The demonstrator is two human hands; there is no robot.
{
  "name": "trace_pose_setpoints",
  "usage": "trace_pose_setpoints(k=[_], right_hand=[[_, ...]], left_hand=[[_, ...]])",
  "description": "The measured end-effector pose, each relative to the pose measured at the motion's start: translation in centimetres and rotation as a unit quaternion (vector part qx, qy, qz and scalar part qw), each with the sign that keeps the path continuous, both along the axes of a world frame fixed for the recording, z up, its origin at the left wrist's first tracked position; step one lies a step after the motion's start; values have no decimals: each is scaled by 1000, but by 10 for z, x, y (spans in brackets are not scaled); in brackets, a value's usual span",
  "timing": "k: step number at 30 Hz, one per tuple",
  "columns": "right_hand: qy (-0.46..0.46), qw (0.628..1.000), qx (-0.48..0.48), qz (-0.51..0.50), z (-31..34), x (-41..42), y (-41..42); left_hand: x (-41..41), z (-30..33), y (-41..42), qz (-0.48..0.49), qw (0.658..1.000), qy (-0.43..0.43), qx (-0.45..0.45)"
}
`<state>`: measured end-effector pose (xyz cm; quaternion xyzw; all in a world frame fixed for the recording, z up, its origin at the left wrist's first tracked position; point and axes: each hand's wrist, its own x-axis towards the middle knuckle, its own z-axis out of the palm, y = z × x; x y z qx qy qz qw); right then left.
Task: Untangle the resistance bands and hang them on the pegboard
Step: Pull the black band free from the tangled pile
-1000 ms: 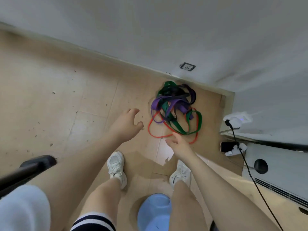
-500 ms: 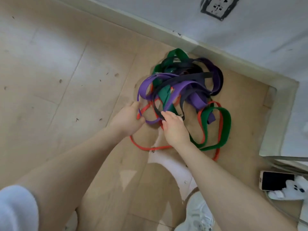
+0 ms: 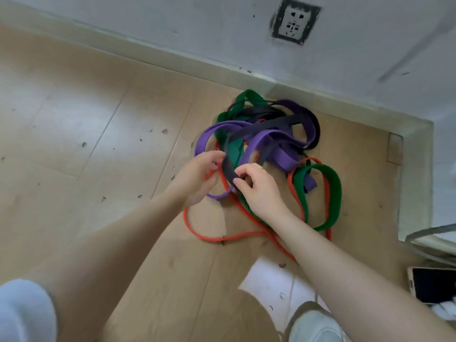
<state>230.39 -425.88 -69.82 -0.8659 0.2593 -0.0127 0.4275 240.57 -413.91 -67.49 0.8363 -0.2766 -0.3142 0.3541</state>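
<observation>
Your tangle of resistance bands (image 3: 261,149) lies on the wooden floor (image 3: 98,134) in the corner, close against the skirting board (image 3: 172,62), sitting at about one o'clock from where your two hands meet. Your left hand (image 3: 197,178) reaches in from seven o'clock with its fingers curled around a red band (image 3: 209,236) and the low loop of a purple band (image 3: 274,141); how firmly it holds either one you cannot tell, since the fingertips are hidden under the strands. Your right hand (image 3: 259,186) comes in from five o'clock, thumb and forefinger pinching a black band (image 3: 228,166) where it crosses the front of the pile, the other fingers loosely curled behind. A green band (image 3: 333,191) loops out at three o'clock from your right hand, with the red one tracing alongside it. A wall socket (image 3: 294,21) sits at twelve o'clock above the pile. A phone (image 3: 434,285) lies at the right edge, at four o'clock, and your white shoe (image 3: 313,327) shows at the bottom.
</observation>
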Motion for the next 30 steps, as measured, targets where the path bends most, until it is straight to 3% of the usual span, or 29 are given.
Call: trace_pose_setpoints(k=[2,5,13,16,20,24,30], right_hand=[[-61,997,29,-32,29,-12,-2],[-70,996,35,-50,84,-32,1],[-210,967,104,-97,228,-93,38],[-248,960,93,-91,282,-116,61],[-317,940,86,-95,347,-137,91],[-411,894,156,-84,405,-151,118],[-433,880,180,-71,447,-174,142]], left_hand=[[-10,22,-3,17,996,40,-75],[-27,58,0,-22,989,34,-141],[-83,195,45,-40,973,56,-220],[-113,245,58,-31,964,3,-264],[-147,294,73,34,932,-43,-359],[-177,348,94,69,887,-54,-453],[-201,399,126,87,855,-93,-503]])
